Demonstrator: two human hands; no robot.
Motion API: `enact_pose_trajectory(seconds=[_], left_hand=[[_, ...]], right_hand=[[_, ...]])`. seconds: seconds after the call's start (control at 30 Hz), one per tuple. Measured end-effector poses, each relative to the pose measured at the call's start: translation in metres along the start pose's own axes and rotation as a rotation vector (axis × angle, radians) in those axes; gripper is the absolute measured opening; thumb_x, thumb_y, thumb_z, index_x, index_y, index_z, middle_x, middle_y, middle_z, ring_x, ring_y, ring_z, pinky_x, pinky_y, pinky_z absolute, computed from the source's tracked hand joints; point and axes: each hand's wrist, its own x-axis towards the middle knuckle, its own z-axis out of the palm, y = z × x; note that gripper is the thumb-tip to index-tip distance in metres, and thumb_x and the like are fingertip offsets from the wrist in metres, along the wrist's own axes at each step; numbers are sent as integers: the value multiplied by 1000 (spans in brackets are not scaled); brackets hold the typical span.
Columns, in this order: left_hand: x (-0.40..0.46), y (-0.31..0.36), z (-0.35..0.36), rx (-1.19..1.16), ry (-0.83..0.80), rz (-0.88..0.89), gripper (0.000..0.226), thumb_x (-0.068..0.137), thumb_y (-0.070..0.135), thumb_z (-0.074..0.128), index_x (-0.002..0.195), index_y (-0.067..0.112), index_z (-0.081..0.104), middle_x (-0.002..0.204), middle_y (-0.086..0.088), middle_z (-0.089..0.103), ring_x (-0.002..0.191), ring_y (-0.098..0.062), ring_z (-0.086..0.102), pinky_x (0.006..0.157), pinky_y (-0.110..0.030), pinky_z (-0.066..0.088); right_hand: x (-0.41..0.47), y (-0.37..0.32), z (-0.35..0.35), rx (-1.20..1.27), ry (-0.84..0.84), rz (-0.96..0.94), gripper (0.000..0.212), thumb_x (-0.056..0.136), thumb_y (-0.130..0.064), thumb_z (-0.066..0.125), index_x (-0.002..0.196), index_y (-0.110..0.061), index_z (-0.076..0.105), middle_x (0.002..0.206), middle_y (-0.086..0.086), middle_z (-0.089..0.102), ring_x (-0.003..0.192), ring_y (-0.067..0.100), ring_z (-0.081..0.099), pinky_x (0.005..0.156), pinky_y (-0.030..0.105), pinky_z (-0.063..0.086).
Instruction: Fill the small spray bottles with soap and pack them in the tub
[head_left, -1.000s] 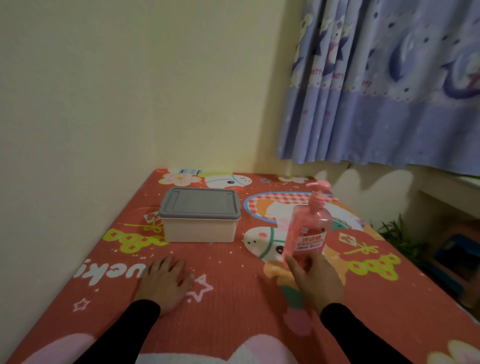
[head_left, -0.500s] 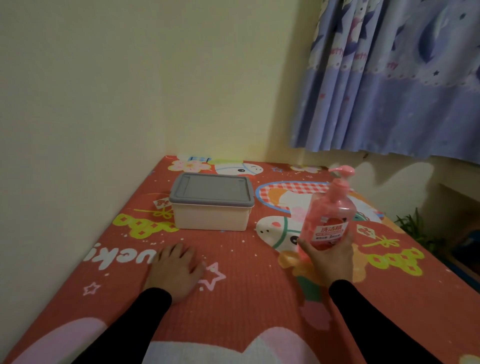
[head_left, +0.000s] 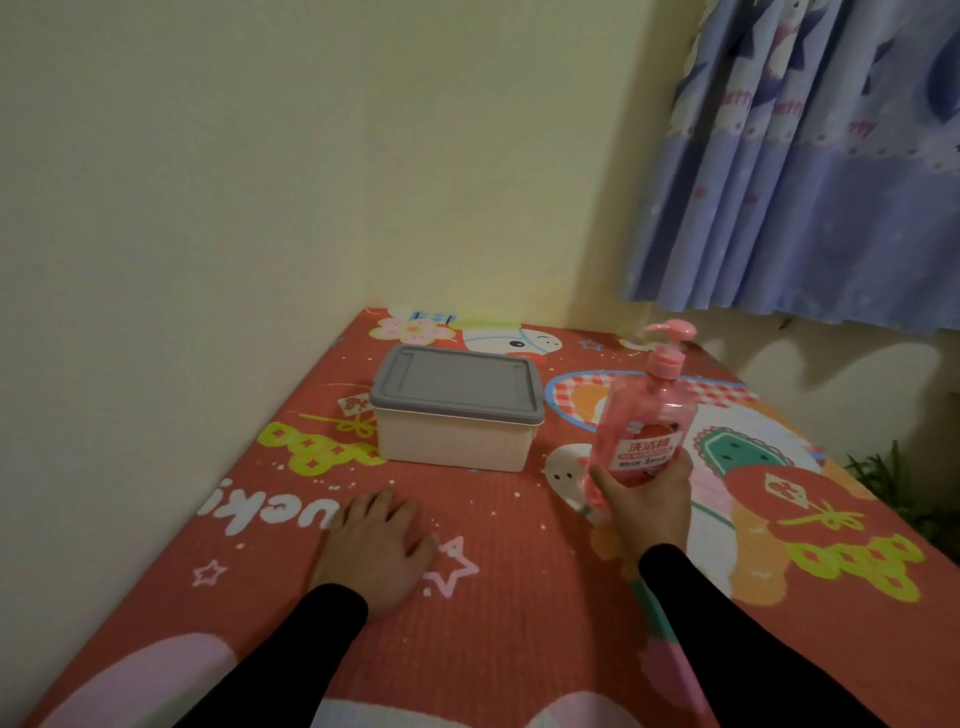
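A pink soap pump bottle stands upright on the red patterned mat, and my right hand grips its lower part from behind. To its left sits a cream tub with its grey lid closed. My left hand rests flat on the mat in front of the tub, holding nothing. No small spray bottles are in view.
The red cartoon mat covers the surface up to a pale yellow wall at the left and back. A blue curtain hangs at the upper right. Green plant leaves show past the mat's right edge.
The view has shifted, so everything sits further right in frame. My right hand has closed more firmly round the soap bottle's base. My left hand stays flat on the mat.
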Motion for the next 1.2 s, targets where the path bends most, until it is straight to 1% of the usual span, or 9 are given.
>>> enact_pose_trajectory(seconds=[0.23,0.43,0.5,0.67,0.8,0.97,1.03,1.1,1.2], left_hand=[[0,1,-1,-14,-25,8,64,94,61,26,149,31,29,160,0,19,146,-23,13,119,-43,8],[2,-1,2,-7,-10,3,85,75,68,6,147,31,31,158,1,23,144,-23,17,118,-44,12],[3,-2,4,-2,-6,-2,85,75,68,6,147,31,32,158,1,24,144,-23,17,118,-44,12],[4,-2,5,-1,-13,-8,80,80,68,10,148,31,29,159,1,22,145,-23,14,119,-44,10],[2,-1,1,-1,-6,-8,88,72,68,5,147,31,31,158,0,23,144,-23,16,118,-43,11],[2,1,0,-22,-16,-15,66,91,63,25,149,31,29,160,1,21,146,-24,14,119,-43,8],[2,1,0,-31,-10,-16,64,92,62,28,149,31,29,160,1,20,146,-23,13,119,-43,8],[3,1,0,-32,-15,-17,67,90,65,24,149,32,29,160,1,19,146,-23,13,120,-43,9],[2,2,-2,-38,-36,-25,84,76,70,7,149,33,28,160,1,18,146,-24,12,119,-44,8]], right_hand=[[15,-11,38,14,-9,-3,79,60,-31,89,120,-16,39,116,7,61,102,25,63,86,38,55],[31,-10,62,20,-24,-28,79,60,-36,87,119,-16,38,115,9,60,100,27,63,83,37,55],[36,-9,67,14,-26,-35,80,59,-38,87,118,-16,38,115,10,59,99,28,63,82,39,56],[41,-12,76,24,-33,-39,78,62,-34,88,118,-13,38,115,11,60,96,26,64,77,31,53],[43,-10,81,14,-39,-42,79,60,-38,87,117,-16,37,114,11,60,95,27,65,79,36,57],[43,-8,81,-16,-57,-39,86,56,-50,83,119,-21,33,115,11,57,101,30,62,82,46,58],[42,-9,79,-36,-58,-42,87,55,-52,83,119,-21,33,114,11,58,100,31,63,81,47,58],[42,-10,77,-61,-69,-30,86,56,-51,83,118,-19,34,114,13,58,97,31,63,80,47,58],[35,-13,68,-111,-110,-11,81,61,-50,83,117,-13,38,116,15,57,100,33,62,81,46,57]])
